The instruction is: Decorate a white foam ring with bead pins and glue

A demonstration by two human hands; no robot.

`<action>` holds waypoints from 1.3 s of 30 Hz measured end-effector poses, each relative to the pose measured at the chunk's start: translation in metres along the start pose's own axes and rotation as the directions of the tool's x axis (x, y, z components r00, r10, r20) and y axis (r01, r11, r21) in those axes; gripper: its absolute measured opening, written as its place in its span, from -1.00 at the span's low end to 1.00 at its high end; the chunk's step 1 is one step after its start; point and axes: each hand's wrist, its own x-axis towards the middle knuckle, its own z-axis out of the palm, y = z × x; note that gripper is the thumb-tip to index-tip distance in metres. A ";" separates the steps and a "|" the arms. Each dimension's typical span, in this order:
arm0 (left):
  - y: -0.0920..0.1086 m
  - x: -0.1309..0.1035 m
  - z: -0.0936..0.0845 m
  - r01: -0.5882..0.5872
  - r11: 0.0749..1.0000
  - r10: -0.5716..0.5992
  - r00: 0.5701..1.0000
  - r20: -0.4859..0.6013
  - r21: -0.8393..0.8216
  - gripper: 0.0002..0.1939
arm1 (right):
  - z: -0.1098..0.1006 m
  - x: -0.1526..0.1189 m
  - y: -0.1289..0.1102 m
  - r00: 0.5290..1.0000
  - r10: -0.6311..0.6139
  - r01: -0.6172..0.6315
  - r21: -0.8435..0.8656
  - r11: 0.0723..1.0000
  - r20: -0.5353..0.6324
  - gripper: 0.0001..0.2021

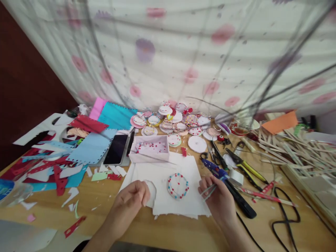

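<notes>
left hand: barely open, fingers curled in, thumb drawn up to the fingertips; can't tell if anything small is pinched there. over the left edge of the white paper.
right hand: partly curled, grasping thin grey tweezers between thumb and fingers; tips point toward the paper. sits over the paper's right edge.
beaded disc: flat on the paper between the 2 hands, apart from both; red and blue beads round the rim, 1 red near the middle.
pink box: just behind the paper, red bits scattered inside.
finished-looking discs: clustered at the back of the table, many beaded, some overlapping.
glue gun: blue and black, just beyond the right hand.
pliers: yellow and black handles, right of the glue gun.
phone: screen dark, left of the box.
scraps: red, blue and white, heaped at far left.
</notes>
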 end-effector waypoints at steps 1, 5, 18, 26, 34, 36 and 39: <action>0.001 0.001 0.006 0.011 0.997 -0.012 1.000 -0.019 -0.077 -0.68 | -0.003 -0.006 0.001 1.000 -0.012 0.012 0.003 1.000 -0.009 -0.65; 0.007 0.009 0.035 0.026 0.915 -0.010 0.999 0.043 -0.402 -0.64 | -0.007 -0.019 0.011 0.998 -0.058 0.059 0.022 0.998 -0.035 -0.68; 0.014 0.020 0.069 0.064 0.727 -0.080 0.997 0.008 -0.684 -0.57 | 0.002 -0.022 0.011 0.999 -0.024 0.022 0.065 0.998 0.032 -0.74; -0.014 0.034 0.061 0.136 0.764 -0.204 0.978 -0.036 -0.630 -0.58 | -0.008 -0.049 0.000 0.979 -0.174 0.182 0.070 0.981 -0.108 -0.79; -0.058 0.042 0.041 0.314 0.721 -0.397 0.918 0.003 -0.618 -0.73 | 0.013 -0.060 -0.013 0.971 -0.167 0.209 0.269 0.940 -0.171 -0.87; -0.060 0.043 0.035 0.278 0.777 -0.377 0.924 -0.063 -0.564 -0.74 | 0.011 -0.065 -0.021 0.959 -0.222 0.260 0.231 0.938 -0.176 -0.86; -0.062 0.041 0.029 0.220 0.901 -0.281 0.953 -0.117 -0.373 -0.73 | 0.005 -0.070 -0.031 0.926 -0.336 0.370 0.243 0.896 -0.173 -0.83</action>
